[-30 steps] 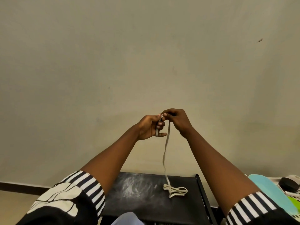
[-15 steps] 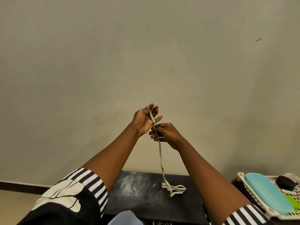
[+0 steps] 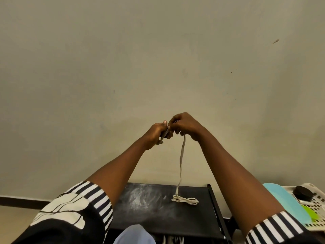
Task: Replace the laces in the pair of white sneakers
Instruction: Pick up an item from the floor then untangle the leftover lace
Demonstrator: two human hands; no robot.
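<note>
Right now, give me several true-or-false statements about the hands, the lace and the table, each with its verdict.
1. Both hands, left hand and right hand, hold the lace raised in front of the wall. True.
2. The lace's lower end lies bunched on the black table. True.
3. A white sneaker stands on the tabletop. False: only the lace lies there.
4. The basket sits left of the table. False: it is on the right.

Lace (image 3: 181, 156) end coiled on table (image 3: 151, 212), basket (image 3: 316, 205) right
</note>
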